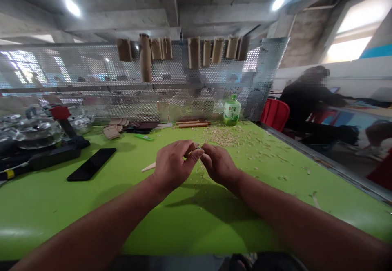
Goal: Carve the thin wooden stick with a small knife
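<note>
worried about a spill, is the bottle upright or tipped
Upright: the bottle stands base down on the table, narrow end up.

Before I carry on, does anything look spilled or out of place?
Yes: pale shavings lie loose, heaped near the green bottle and strewn rightward across the table, with nothing containing them. That looks messy, though the bottle itself stands upright.
</note>
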Demonstrator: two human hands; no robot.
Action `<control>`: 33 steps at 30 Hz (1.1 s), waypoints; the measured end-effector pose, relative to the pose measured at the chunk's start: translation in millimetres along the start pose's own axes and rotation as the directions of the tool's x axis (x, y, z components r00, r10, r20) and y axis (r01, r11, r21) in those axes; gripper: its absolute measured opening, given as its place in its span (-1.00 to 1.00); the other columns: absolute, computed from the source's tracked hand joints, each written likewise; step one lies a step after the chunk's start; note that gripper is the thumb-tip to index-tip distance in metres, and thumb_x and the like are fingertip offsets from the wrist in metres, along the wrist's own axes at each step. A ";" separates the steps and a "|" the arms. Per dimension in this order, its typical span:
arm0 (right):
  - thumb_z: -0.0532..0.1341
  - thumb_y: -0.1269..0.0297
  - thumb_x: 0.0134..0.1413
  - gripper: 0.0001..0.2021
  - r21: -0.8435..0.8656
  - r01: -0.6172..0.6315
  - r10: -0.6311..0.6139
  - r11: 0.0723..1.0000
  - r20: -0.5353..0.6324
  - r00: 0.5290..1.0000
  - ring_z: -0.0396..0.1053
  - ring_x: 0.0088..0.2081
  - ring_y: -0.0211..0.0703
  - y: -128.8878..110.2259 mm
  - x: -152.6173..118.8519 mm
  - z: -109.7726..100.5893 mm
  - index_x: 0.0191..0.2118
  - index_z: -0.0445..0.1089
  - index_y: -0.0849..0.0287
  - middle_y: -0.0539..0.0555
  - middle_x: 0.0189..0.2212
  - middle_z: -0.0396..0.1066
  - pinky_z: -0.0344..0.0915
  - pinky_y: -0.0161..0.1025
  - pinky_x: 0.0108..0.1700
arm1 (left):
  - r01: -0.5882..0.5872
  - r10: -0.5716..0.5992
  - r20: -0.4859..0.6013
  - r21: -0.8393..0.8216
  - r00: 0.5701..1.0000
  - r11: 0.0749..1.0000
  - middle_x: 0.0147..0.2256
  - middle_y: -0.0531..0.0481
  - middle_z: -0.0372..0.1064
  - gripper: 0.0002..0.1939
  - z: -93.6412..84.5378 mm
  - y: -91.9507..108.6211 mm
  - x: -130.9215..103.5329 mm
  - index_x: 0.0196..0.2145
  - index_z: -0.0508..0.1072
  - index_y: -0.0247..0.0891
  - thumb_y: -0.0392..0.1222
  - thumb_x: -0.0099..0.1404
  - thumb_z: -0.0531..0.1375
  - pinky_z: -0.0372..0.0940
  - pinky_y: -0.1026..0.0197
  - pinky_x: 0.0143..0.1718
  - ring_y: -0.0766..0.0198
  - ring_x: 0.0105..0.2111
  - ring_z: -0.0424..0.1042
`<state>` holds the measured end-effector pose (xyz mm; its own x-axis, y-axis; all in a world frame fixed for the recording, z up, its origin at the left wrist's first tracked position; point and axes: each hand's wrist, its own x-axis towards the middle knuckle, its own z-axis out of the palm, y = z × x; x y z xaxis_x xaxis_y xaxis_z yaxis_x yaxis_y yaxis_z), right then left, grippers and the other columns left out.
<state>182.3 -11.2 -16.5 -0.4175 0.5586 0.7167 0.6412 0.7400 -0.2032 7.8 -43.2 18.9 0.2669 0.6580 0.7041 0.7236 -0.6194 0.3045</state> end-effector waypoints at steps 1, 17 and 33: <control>-0.25 -0.09 0.34 -0.49 0.000 -0.022 0.022 1.000 0.011 1.000 0.10 -0.54 -0.24 -0.8 -0.1 0.1 -0.41 0.19 0.15 0.02 -0.56 0.23 -0.07 -0.26 -0.45 | 0.008 -0.008 -0.004 -0.006 1.000 1.000 -0.46 0.02 0.40 -0.60 0.3 -0.3 0.2 -0.38 0.42 -0.25 0.12 0.37 0.05 0.08 0.24 -0.41 0.33 -0.46 0.29; -0.27 -0.11 0.33 -0.47 0.004 -0.009 0.009 1.000 0.016 1.000 0.11 -0.54 -0.23 0.6 1.0 0.3 -0.42 0.17 0.14 0.01 -0.57 0.21 -0.08 -0.26 -0.45 | 0.094 -0.086 0.102 -0.071 0.991 0.993 -0.51 0.04 0.34 -0.59 -2.7 0.5 3.5 -0.45 0.38 -0.26 0.11 0.36 0.06 0.02 0.25 -0.47 0.35 -0.52 0.22; -0.29 -0.18 0.30 -0.42 -0.074 -0.160 0.165 0.984 0.061 0.984 0.08 -0.57 -0.24 -4.7 4.4 -0.4 -0.40 0.20 0.15 0.02 -0.58 0.23 -0.14 -0.28 -0.49 | 0.055 -0.056 0.082 0.012 0.995 0.998 -0.50 0.04 0.27 -0.57 7.0 -11.8 6.1 -0.39 0.37 -0.27 0.18 0.34 0.06 0.03 0.25 -0.45 0.33 -0.50 0.21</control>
<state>177.7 -12.3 -12.2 -0.3449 0.6946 0.6313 0.7454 0.6115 -0.2655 5.3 -28.9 15.1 0.2771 0.7243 0.6313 0.7451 -0.5769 0.3348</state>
